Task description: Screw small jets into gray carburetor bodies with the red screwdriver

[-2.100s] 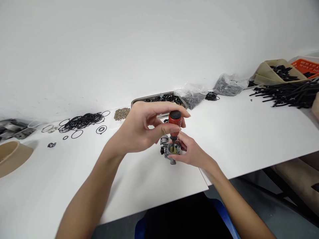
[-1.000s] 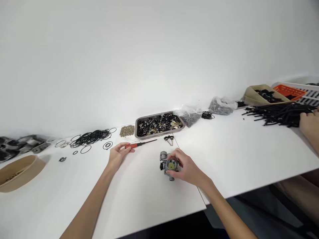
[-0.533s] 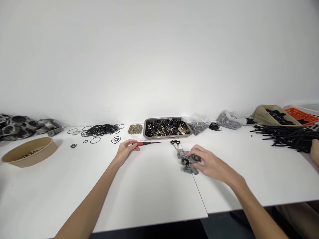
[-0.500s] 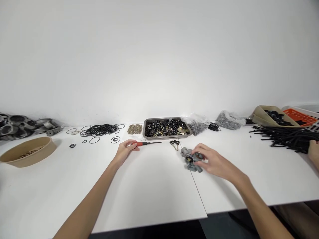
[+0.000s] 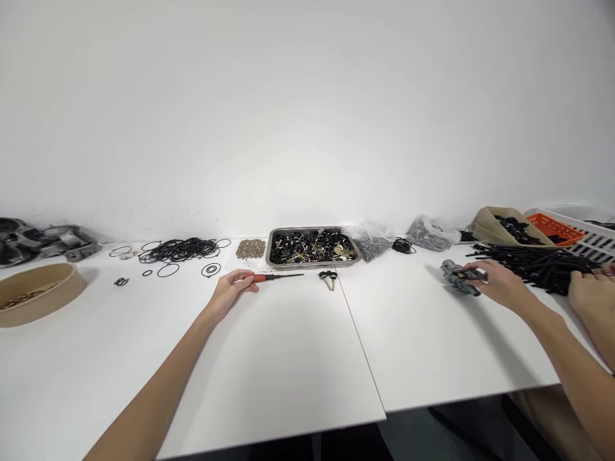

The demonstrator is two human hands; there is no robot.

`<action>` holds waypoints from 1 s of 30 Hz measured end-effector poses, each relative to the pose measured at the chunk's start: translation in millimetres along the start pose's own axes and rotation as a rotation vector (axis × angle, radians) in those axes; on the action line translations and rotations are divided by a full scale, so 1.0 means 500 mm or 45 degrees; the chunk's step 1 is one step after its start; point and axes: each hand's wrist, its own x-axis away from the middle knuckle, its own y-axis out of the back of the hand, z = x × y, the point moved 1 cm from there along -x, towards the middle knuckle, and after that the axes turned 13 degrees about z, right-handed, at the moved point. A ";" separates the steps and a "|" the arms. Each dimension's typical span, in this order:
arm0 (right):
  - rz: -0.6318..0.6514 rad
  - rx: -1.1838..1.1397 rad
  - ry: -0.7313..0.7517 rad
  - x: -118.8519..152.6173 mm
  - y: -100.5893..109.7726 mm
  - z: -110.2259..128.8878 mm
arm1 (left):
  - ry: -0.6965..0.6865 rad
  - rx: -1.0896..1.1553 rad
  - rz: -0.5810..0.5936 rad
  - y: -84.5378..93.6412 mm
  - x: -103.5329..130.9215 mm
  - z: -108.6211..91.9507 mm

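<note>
My left hand (image 5: 232, 291) is closed round the red handle of a screwdriver (image 5: 262, 278), whose dark shaft points right along the table. Out over the right part of the table, my right hand (image 5: 494, 280) grips a grey metal carburetor-like part (image 5: 459, 278); its fingers cover one side of it. Two small screws with black heads (image 5: 329, 280) lie near the screwdriver's tip. Just behind them is a metal tray (image 5: 313, 263) heaped with small black and brass-coloured pieces.
Left stand a tan bowl (image 5: 72, 285) and grey metal castings (image 5: 67, 242). Black rubber rings (image 5: 180, 250) and brass bits (image 5: 250, 248) lie along the wall. Clear bags (image 5: 430, 234), black hoses (image 5: 542, 266) and baskets (image 5: 596, 242) are right, beside another person's hand (image 5: 593, 304).
My right hand has carried the grey metal part far to the right, close to the hoses. My left hand stays on the screwdriver. More of the other person's hand shows at right.
</note>
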 end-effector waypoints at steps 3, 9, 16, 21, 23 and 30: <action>-0.026 0.006 -0.048 -0.006 0.001 -0.055 | -0.002 -0.012 0.007 0.001 -0.001 0.000; -0.081 -0.018 0.009 -0.009 -0.022 -0.095 | -0.009 -0.051 0.019 -0.001 0.000 -0.002; -0.127 0.158 -0.237 -0.009 -0.047 0.000 | 0.000 -0.141 0.004 -0.004 0.005 -0.006; 0.045 -0.044 0.230 -0.042 -0.048 0.235 | -0.015 -0.155 0.010 -0.011 0.008 -0.012; 0.097 -0.226 0.422 -0.053 -0.049 0.351 | -0.012 -0.177 0.003 -0.013 0.010 -0.015; 0.002 -0.638 0.802 -0.042 -0.136 0.592 | -0.025 -0.381 -0.087 -0.031 0.014 -0.023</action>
